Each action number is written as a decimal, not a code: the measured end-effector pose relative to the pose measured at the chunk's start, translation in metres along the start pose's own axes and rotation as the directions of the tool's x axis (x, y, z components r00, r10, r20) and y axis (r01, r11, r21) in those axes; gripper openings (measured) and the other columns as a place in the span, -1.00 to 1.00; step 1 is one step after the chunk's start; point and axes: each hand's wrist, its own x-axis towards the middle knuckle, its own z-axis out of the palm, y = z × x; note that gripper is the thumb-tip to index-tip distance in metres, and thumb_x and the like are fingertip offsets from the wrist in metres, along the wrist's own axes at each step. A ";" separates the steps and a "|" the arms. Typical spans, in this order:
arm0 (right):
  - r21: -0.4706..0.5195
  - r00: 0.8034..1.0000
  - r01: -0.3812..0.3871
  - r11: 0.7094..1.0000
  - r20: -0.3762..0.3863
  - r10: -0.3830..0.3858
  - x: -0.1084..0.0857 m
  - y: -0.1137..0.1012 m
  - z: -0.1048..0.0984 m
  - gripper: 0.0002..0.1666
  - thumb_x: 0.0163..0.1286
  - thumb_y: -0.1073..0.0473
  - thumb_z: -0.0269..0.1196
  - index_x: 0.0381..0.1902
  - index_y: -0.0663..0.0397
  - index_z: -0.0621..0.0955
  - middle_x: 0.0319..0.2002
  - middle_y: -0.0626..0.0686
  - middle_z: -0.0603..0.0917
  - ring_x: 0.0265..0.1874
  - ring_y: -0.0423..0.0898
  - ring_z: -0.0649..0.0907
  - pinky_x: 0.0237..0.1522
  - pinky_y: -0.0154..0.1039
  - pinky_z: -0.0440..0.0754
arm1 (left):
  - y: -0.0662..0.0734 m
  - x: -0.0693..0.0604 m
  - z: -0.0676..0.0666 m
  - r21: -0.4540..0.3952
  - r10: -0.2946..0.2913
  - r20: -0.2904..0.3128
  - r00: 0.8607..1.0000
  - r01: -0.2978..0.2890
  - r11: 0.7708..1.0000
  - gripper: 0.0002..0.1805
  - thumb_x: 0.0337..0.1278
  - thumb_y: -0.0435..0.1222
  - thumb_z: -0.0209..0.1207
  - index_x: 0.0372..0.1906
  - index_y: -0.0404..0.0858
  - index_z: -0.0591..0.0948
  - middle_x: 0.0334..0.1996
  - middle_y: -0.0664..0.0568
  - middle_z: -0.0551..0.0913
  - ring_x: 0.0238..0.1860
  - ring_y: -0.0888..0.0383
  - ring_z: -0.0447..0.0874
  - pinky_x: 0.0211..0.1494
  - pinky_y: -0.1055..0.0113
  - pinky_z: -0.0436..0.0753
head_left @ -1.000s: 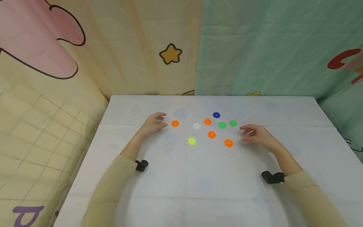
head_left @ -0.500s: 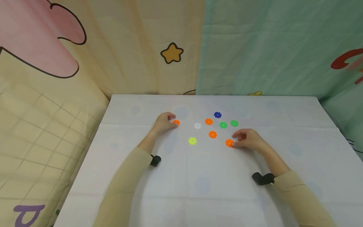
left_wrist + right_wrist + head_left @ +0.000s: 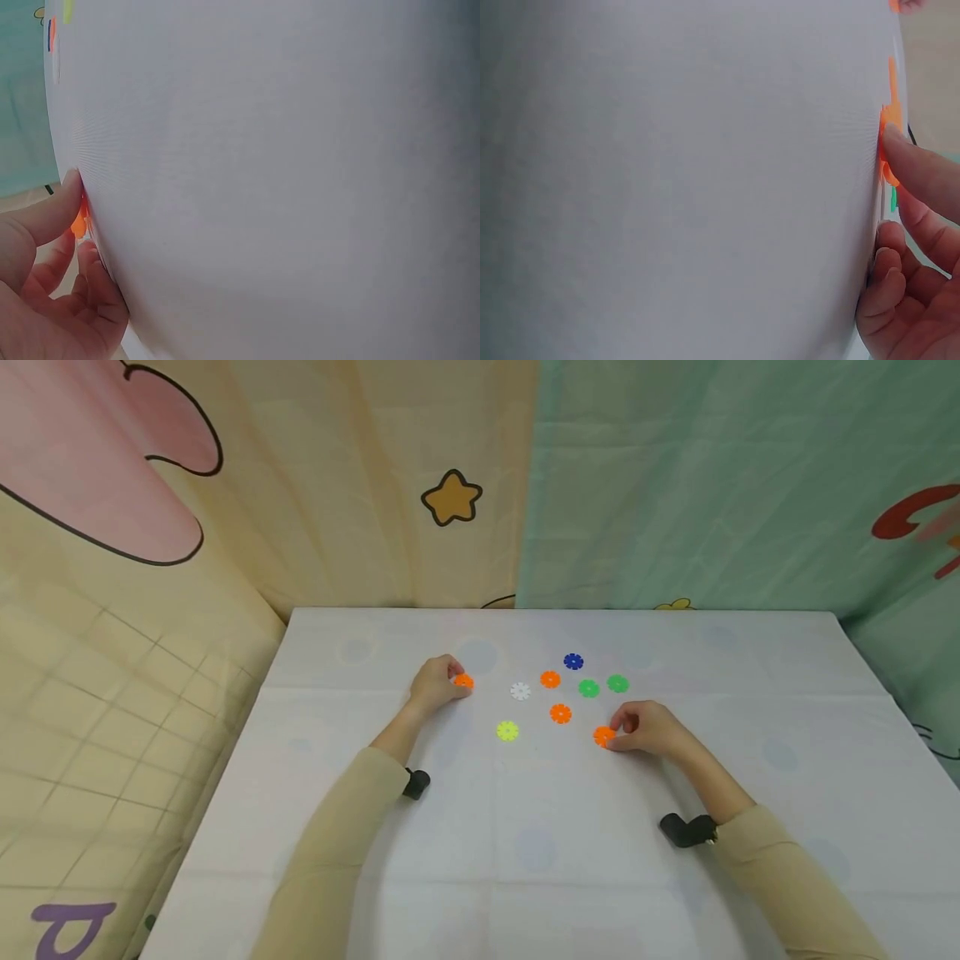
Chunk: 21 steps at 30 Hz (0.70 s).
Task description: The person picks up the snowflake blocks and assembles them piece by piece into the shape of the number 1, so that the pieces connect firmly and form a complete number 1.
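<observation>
My left hand [image 3: 435,685] pinches a flat orange notched disc [image 3: 464,680] at the left end of a loose group of such discs. In the left wrist view, that disc [image 3: 79,223] shows between thumb and forefinger at the table surface. My right hand [image 3: 651,727] has its thumb and forefinger on another orange notched disc [image 3: 602,736], at the group's near right. The right wrist view shows the thumb lying over this disc [image 3: 889,174], with the other fingers curled. Both discs are partly covered by fingers.
Between the hands lie a white disc [image 3: 521,692], a yellow disc [image 3: 507,731], two orange discs [image 3: 560,714], two green discs [image 3: 588,688] and a blue disc [image 3: 573,661]. All rest on a white-covered table [image 3: 495,827], with printed curtains [image 3: 375,485] behind.
The left hand has moved right onto the leftmost orange disc. The right hand has moved left and slightly down onto the near right one. Both hands now pinch a disc; the others stay put.
</observation>
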 end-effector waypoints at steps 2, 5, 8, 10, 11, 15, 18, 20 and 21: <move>0.003 1.000 0.004 1.000 0.007 -0.004 0.000 -0.001 0.000 -0.73 0.00 0.23 0.44 -0.41 0.19 0.56 -0.53 0.02 0.39 -0.45 -0.04 0.39 -0.45 -0.26 0.33 | -0.001 0.001 0.001 0.005 0.009 -0.007 1.000 -0.009 1.000 -0.64 -0.10 -0.35 0.36 -0.13 -0.32 0.55 -0.31 -0.07 0.50 -0.25 0.03 0.44 -0.19 0.29 0.38; 0.023 1.000 0.012 1.000 0.020 -0.013 0.000 -0.003 0.001 -0.71 -0.01 0.24 0.44 -0.42 0.20 0.54 -0.53 0.02 0.41 -0.44 -0.04 0.41 -0.43 -0.25 0.37 | -0.001 0.001 0.002 -0.002 0.022 -0.014 1.000 -0.022 1.000 -0.65 -0.12 -0.38 0.36 -0.15 -0.30 0.54 -0.36 -0.05 0.51 -0.29 0.03 0.46 -0.24 0.30 0.37; 0.053 0.999 0.016 0.998 0.033 -0.018 0.000 -0.004 0.002 -0.72 0.01 0.23 0.44 -0.43 0.19 0.53 -0.51 0.01 0.44 -0.42 -0.04 0.43 -0.41 -0.27 0.41 | 0.000 0.001 0.003 -0.019 0.033 -0.013 0.999 -0.033 0.999 -0.66 -0.12 -0.40 0.35 -0.16 -0.29 0.55 -0.37 -0.07 0.53 -0.28 0.01 0.47 -0.21 0.28 0.39; 0.072 0.999 0.024 0.997 0.039 -0.027 0.000 -0.004 0.003 -0.73 0.02 0.23 0.43 -0.44 0.19 0.53 -0.51 0.01 0.45 -0.41 -0.04 0.43 -0.39 -0.28 0.43 | 0.001 0.000 0.003 -0.029 0.037 -0.011 0.999 -0.037 0.999 -0.67 -0.11 -0.41 0.35 -0.15 -0.29 0.55 -0.34 -0.09 0.55 -0.25 0.00 0.48 -0.17 0.25 0.41; 0.080 0.998 0.032 0.996 0.043 -0.035 0.001 -0.004 0.003 -0.73 0.03 0.22 0.43 -0.44 0.19 0.53 -0.50 0.01 0.46 -0.40 -0.04 0.43 -0.39 -0.28 0.43 | 0.001 0.000 0.003 -0.038 0.037 -0.009 0.999 -0.038 0.999 -0.67 -0.10 -0.42 0.34 -0.15 -0.29 0.55 -0.32 -0.10 0.56 -0.24 0.00 0.49 -0.15 0.23 0.42; 0.113 0.996 0.051 0.992 0.067 -0.059 0.002 -0.005 0.005 -0.76 0.06 0.21 0.42 -0.46 0.18 0.54 -0.49 0.00 0.48 -0.40 -0.04 0.44 -0.39 -0.31 0.44 | 0.002 -0.003 0.000 -0.080 0.042 -0.006 0.999 -0.043 0.996 -0.69 -0.07 -0.45 0.32 -0.14 -0.31 0.57 -0.23 -0.16 0.60 -0.17 -0.03 0.53 -0.08 0.19 0.48; 0.124 0.995 0.036 0.992 0.085 -0.047 0.003 -0.006 0.007 -0.76 0.08 0.18 0.41 -0.45 0.17 0.55 -0.49 -0.01 0.50 -0.42 -0.05 0.44 -0.42 -0.32 0.44 | 0.003 -0.004 -0.002 -0.116 0.046 -0.002 0.999 -0.046 0.992 -0.71 -0.05 -0.47 0.30 -0.14 -0.33 0.57 -0.21 -0.18 0.61 -0.15 -0.04 0.54 -0.09 0.20 0.51; 0.129 0.995 0.018 0.992 0.094 -0.030 0.004 -0.008 0.007 -0.75 0.09 0.16 0.41 -0.45 0.17 0.56 -0.49 -0.01 0.51 -0.43 -0.05 0.45 -0.42 -0.31 0.44 | 0.004 -0.005 -0.004 -0.132 0.045 -0.007 0.999 -0.046 0.990 -0.72 -0.03 -0.47 0.29 -0.14 -0.33 0.58 -0.22 -0.17 0.60 -0.18 -0.03 0.54 -0.14 0.24 0.52; 0.136 0.995 0.010 0.991 0.099 -0.023 0.004 -0.009 0.008 -0.75 0.10 0.14 0.41 -0.45 0.17 0.56 -0.49 -0.01 0.52 -0.43 -0.05 0.45 -0.41 -0.30 0.44 | 0.004 -0.005 -0.004 -0.147 0.045 -0.009 0.999 -0.046 0.988 -0.73 -0.02 -0.47 0.28 -0.14 -0.33 0.58 -0.23 -0.16 0.60 -0.19 -0.02 0.53 -0.16 0.27 0.52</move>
